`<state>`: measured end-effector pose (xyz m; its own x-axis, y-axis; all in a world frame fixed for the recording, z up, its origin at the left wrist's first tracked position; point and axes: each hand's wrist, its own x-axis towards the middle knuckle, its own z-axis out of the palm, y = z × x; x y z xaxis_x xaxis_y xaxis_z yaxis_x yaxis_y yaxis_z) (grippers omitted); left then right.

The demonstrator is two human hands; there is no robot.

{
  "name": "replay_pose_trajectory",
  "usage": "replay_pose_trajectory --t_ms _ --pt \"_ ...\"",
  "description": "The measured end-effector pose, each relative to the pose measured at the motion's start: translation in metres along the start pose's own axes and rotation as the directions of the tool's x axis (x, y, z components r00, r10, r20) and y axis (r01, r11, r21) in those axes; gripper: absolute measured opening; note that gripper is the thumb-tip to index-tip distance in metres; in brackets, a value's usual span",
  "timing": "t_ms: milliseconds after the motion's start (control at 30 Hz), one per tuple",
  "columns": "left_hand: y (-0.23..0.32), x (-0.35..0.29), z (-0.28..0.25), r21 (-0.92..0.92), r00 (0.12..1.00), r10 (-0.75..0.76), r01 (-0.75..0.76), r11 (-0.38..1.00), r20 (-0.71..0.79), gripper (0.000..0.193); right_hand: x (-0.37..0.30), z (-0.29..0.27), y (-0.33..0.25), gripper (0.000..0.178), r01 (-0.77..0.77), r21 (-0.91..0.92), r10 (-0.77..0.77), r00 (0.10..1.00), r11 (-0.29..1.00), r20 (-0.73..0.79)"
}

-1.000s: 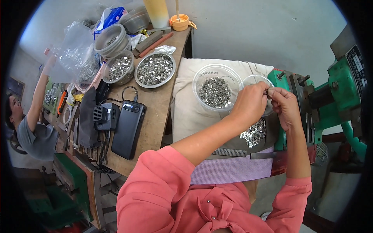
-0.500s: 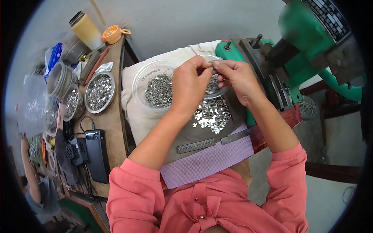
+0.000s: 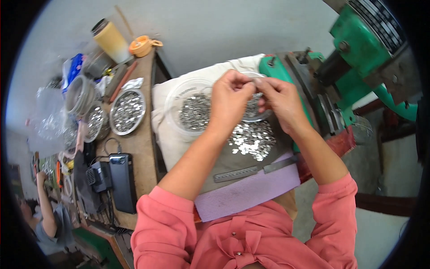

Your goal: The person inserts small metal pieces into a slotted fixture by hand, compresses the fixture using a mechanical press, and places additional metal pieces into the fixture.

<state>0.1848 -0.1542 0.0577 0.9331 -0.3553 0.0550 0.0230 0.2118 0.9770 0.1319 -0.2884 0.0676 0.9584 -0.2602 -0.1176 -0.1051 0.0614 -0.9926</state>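
My left hand [image 3: 232, 101] and my right hand [image 3: 283, 104] meet fingertip to fingertip, both pinched closed. Whatever lies between the fingers is too small and covered to make out. Below them stands a round dish [image 3: 258, 119] of small metal pieces, partly hidden by my hands. Beside my left wrist, a clear plastic tub [image 3: 171, 102] holds many small grey metal pieces [image 3: 193, 112]. Loose shiny flat metal pieces [image 3: 253, 140] lie heaped under my wrists. Nearer to me are a metal strip with a row of marks [image 3: 235, 174], a plain metal strip [image 3: 281, 164] and a lilac mat [image 3: 248, 192].
A green machine [image 3: 358, 40] rises at the right. On the wooden side table [image 3: 145, 163] at left are a bowl of metal pieces [image 3: 128, 112], a black device [image 3: 122, 184], an orange lid [image 3: 141, 46] and a yellow bottle [image 3: 111, 41]. Another person's arm [image 3: 47, 208] shows far left.
The whole view has shifted, so things appear further right and slightly lower. My hands stay pinched together above the dish. At far left, the other person's arm appears more upright.
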Motion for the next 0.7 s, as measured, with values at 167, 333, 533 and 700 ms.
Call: replay_pose_trajectory --t_ms 167,333,533,700 --pt "0.000 -0.005 0.010 -0.191 0.997 -0.071 0.073 0.979 0.015 0.010 -0.001 -0.006 0.001 0.026 -0.048 0.176 0.059 0.997 0.983 -0.058" --pt "0.000 -0.004 0.007 -0.151 1.000 -0.025 0.023 0.988 -0.006 0.008 0.002 0.000 -0.001 0.023 -0.023 0.111 0.032 0.996 0.994 -0.082" --pt "-0.010 0.000 0.000 -0.004 1.000 0.021 -0.020 1.000 0.018 0.006 0.005 -0.004 -0.006 0.024 0.085 -0.126 -0.096 0.992 0.988 -0.079" --pt "-0.010 0.001 -0.007 0.050 0.997 -0.054 0.052 0.997 0.051 0.008 0.007 -0.008 -0.005 0.021 0.092 -0.255 -0.122 0.987 0.963 -0.104"
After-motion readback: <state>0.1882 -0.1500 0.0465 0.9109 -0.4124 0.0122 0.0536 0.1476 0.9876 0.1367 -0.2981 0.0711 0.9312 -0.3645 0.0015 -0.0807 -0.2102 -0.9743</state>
